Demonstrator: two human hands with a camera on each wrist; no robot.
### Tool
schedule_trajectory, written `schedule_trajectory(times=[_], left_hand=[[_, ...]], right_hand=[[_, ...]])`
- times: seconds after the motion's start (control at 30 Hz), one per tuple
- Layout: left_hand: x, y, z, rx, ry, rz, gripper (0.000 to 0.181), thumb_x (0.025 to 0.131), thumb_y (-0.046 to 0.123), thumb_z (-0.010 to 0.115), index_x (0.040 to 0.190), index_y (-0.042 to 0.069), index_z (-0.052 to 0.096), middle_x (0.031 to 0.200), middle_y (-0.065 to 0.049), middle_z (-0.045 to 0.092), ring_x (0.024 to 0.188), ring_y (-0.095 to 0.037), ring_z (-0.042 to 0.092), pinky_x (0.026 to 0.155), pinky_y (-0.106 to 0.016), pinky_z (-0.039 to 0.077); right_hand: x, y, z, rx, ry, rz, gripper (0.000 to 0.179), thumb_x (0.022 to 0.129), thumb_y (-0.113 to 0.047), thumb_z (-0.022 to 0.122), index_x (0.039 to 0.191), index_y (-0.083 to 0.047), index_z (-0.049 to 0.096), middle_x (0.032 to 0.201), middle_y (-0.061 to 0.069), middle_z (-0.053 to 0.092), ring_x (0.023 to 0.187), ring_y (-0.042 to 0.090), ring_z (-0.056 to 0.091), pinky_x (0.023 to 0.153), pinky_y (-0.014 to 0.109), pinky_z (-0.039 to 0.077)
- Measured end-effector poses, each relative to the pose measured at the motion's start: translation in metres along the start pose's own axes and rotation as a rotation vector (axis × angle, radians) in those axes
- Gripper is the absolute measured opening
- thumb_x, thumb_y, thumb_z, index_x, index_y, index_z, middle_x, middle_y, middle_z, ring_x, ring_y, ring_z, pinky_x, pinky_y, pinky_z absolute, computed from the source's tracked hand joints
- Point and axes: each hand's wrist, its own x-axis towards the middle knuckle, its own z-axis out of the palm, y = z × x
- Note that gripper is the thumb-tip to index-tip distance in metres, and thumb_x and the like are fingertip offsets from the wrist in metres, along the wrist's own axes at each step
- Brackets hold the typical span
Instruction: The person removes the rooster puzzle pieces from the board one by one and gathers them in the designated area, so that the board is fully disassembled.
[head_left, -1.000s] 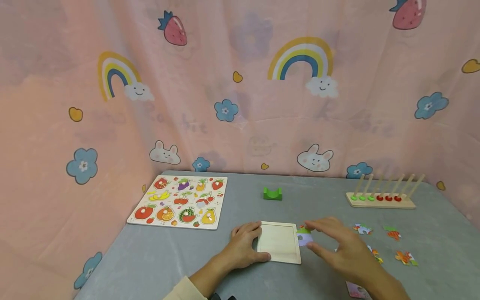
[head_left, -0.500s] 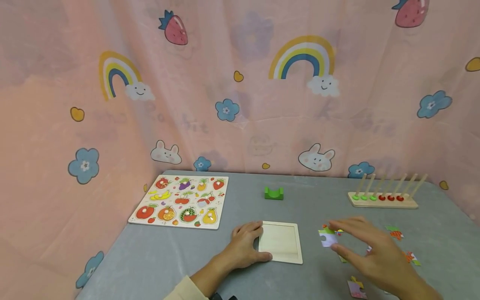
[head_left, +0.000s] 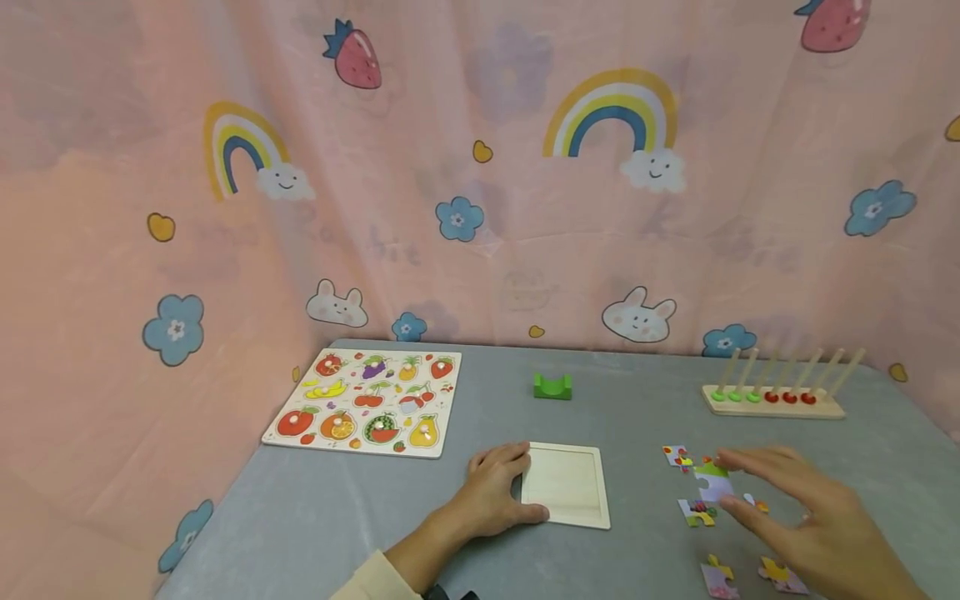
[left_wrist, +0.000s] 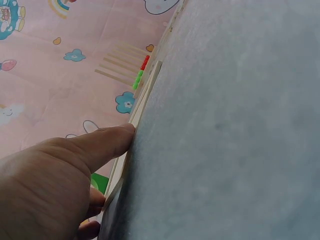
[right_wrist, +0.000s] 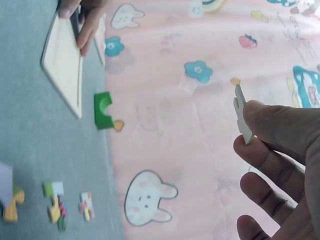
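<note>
My left hand (head_left: 491, 493) holds a shallow square wooden puzzle tray (head_left: 570, 483) by its left side, fingers at the far corner and thumb along the near edge. The tray's recessed floor is bare wood. In the left wrist view the thumb (left_wrist: 112, 142) lies on the tray's rim. Off to the right, my right hand (head_left: 813, 512) pinches a green-and-lilac jigsaw piece (head_left: 712, 483) between thumb and fingertips. The right wrist view shows that piece edge-on, raised above the table. Several loose jigsaw pieces (head_left: 696, 512) lie around and below this hand, some partly hidden by it.
A fruit peg-puzzle board (head_left: 365, 402) lies at the back left. Behind the tray stands a small green notched block (head_left: 552, 387). At the back right is a wooden peg rack (head_left: 772, 403) with green and red beads. A pink printed curtain (head_left: 495, 167) hangs behind the grey table.
My right hand has carried the jigsaw piece rightward, from beside the tray's right edge to over the loose pieces. My left hand has stayed on the tray.
</note>
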Motion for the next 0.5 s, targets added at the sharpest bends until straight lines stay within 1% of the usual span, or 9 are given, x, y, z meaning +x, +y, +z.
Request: schedule_trajectory(times=[0.07, 0.17, 0.2, 0.27, 0.3, 0.37, 0.43, 0.5], left_hand=[[0.000, 0.000, 0.000, -0.001, 0.001, 0.000, 0.073, 0.075, 0.042, 0.080, 0.133, 0.004, 0.057, 0.143, -0.005, 0.047, 0.131, -0.020, 0.039, 0.101, -0.051, 0.024], [0.000, -0.001, 0.000, -0.004, 0.005, 0.003, 0.073, 0.075, 0.042, 0.080, 0.133, 0.003, 0.057, 0.143, -0.005, 0.047, 0.131, -0.021, 0.039, 0.101, -0.050, 0.025], [0.000, -0.001, 0.000, -0.004, 0.005, 0.004, 0.073, 0.075, 0.042, 0.080, 0.133, 0.003, 0.057, 0.143, -0.005, 0.046, 0.131, -0.021, 0.039, 0.101, -0.050, 0.025], [0.001, -0.001, 0.000, -0.006, 0.001, 0.003, 0.073, 0.076, 0.042, 0.080, 0.134, 0.004, 0.057, 0.143, -0.006, 0.046, 0.131, -0.021, 0.039, 0.102, -0.050, 0.024], [0.001, -0.001, 0.000, -0.011, -0.001, 0.002, 0.073, 0.076, 0.042, 0.080, 0.134, 0.003, 0.057, 0.144, -0.006, 0.046, 0.131, -0.021, 0.039, 0.102, -0.050, 0.024], [0.001, 0.000, 0.000, -0.018, -0.009, -0.003, 0.073, 0.076, 0.042, 0.080, 0.134, 0.003, 0.057, 0.144, -0.006, 0.045, 0.132, -0.022, 0.038, 0.102, -0.051, 0.023], [0.001, 0.000, 0.000, -0.023, -0.013, -0.007, 0.074, 0.076, 0.042, 0.080, 0.134, 0.003, 0.056, 0.144, -0.006, 0.045, 0.133, -0.022, 0.037, 0.103, -0.052, 0.023], [0.001, 0.000, 0.000, -0.022, -0.013, -0.008, 0.074, 0.076, 0.042, 0.079, 0.134, 0.002, 0.056, 0.144, -0.006, 0.045, 0.133, -0.022, 0.037, 0.102, -0.052, 0.023]], right_hand=[[-0.004, 0.006, -0.002, -0.017, -0.001, 0.035, 0.053, 0.074, -0.011, 0.084, 0.123, -0.023, 0.067, 0.117, -0.016, 0.060, 0.109, -0.008, 0.043, 0.080, 0.004, 0.031], [-0.010, 0.017, -0.006, -0.020, 0.013, 0.039, 0.054, 0.072, -0.010, 0.085, 0.122, -0.020, 0.068, 0.116, -0.018, 0.059, 0.108, -0.010, 0.043, 0.080, 0.003, 0.029], [-0.012, 0.021, -0.007, -0.010, 0.027, 0.037, 0.055, 0.070, -0.007, 0.086, 0.121, -0.019, 0.069, 0.115, -0.017, 0.060, 0.107, -0.009, 0.044, 0.080, 0.003, 0.029], [-0.018, 0.030, -0.008, 0.001, 0.046, 0.046, 0.056, 0.068, -0.004, 0.086, 0.119, -0.019, 0.069, 0.115, -0.021, 0.059, 0.109, -0.009, 0.043, 0.084, 0.004, 0.028], [-0.021, 0.034, -0.009, -0.005, 0.054, 0.058, 0.057, 0.068, -0.004, 0.086, 0.119, -0.020, 0.069, 0.114, -0.023, 0.059, 0.109, -0.011, 0.042, 0.088, 0.004, 0.027], [-0.028, 0.042, -0.009, -0.016, 0.082, 0.072, 0.057, 0.066, -0.003, 0.087, 0.118, -0.019, 0.070, 0.110, -0.026, 0.058, 0.106, -0.012, 0.043, 0.087, 0.005, 0.027], [-0.034, 0.051, -0.009, -0.046, 0.101, 0.080, 0.056, 0.064, -0.004, 0.087, 0.115, -0.019, 0.071, 0.107, -0.029, 0.056, 0.102, -0.014, 0.043, 0.085, 0.006, 0.030], [-0.039, 0.059, -0.010, -0.076, 0.118, 0.083, 0.056, 0.062, -0.004, 0.088, 0.114, -0.019, 0.072, 0.103, -0.031, 0.055, 0.093, -0.016, 0.044, 0.076, 0.008, 0.034]])
